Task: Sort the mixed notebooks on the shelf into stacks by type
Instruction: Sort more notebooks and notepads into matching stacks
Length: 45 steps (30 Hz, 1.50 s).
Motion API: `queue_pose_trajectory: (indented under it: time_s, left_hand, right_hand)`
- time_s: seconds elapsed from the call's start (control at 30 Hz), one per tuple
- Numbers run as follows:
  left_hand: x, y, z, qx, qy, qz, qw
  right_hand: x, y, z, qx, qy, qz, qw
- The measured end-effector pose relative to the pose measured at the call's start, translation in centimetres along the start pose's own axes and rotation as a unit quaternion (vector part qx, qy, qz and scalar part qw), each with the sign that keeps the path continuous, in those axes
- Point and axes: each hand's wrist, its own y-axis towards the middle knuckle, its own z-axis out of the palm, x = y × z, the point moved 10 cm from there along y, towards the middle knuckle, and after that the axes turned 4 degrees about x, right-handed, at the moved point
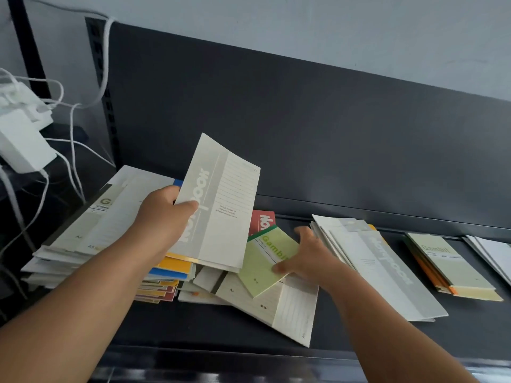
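Fingers (185,208) of the left hand (163,214) pinch a large grey notebook (221,205), held above the mixed pile (110,233). The right hand (309,255) grips a small green Gambit pad (262,261) lying on loose notebooks mid-shelf.

Step, judged: picking two types out of the mix. Next, probably: grey one onto the grey stack (387,272) at right, green onto the Gambit stack (453,269) beyond it, edges squared.

Dark shelf (193,327), dark back panel (304,134), pale wall (331,29). White chargers (22,142) and cables (72,128) at left.

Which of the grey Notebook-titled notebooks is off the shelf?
The grey notebook gripped by the left hand, held up and tilted over the mixed pile; its twin lies flat atop the stack to the right.
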Motion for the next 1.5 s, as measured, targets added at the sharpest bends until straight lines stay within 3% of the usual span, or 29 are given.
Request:
queue_pose_trajectory:
  time_s: [0.23, 0.4, 0.5, 0.67, 0.8, 0.93, 1.13, 1.5]
  left_hand:
    - [-0.6, 0.0, 0.9, 0.015, -0.016, 0.010, 1.000]
    - [-1.4, 0.1, 1.7, 0.017, -0.034, 0.023, 0.999]
    - [-1.7, 0.2, 2.3, 0.021, -0.045, 0.027, 0.998]
    - [-2.4, 0.5, 2.9, 0.019, -0.057, 0.038, 0.997]
    - [-2.5, 0.7, 3.2, 0.012, -0.083, 0.038, 0.996]
    - [-2.5, 0.5, 4.0, 0.021, -0.105, 0.030, 0.994]
    - [-3.4, -0.1, 7.1, 0.053, -0.138, 0.027, 0.989]
    - [-6.7, -2.6, 16.3, 0.104, -0.134, 0.019, 0.985]
  right_hand:
    - [-2.1, 0.0, -1.6, -0.006, 0.219, 0.046, 0.975]
    - [-3.5, 0.2, -3.3, -0.056, 0.358, 0.051, 0.930]
    - [-4.6, 0.1, -4.2, -0.098, 0.399, 0.060, 0.910]
    - [-4.8, -0.7, -6.1, -0.151, 0.398, 0.025, 0.905]
    - [-4.9, -1.2, -6.0, -0.127, 0.521, 0.019, 0.844]
    - [-5.5, -1.9, -6.0, -0.118, 0.574, 0.011, 0.810]
    - [-8.1, -3.4, -8.3, -0.160, 0.579, 0.006, 0.799]
    - [-17.8, -4.3, -17.2, -0.223, 0.505, 0.011, 0.834]
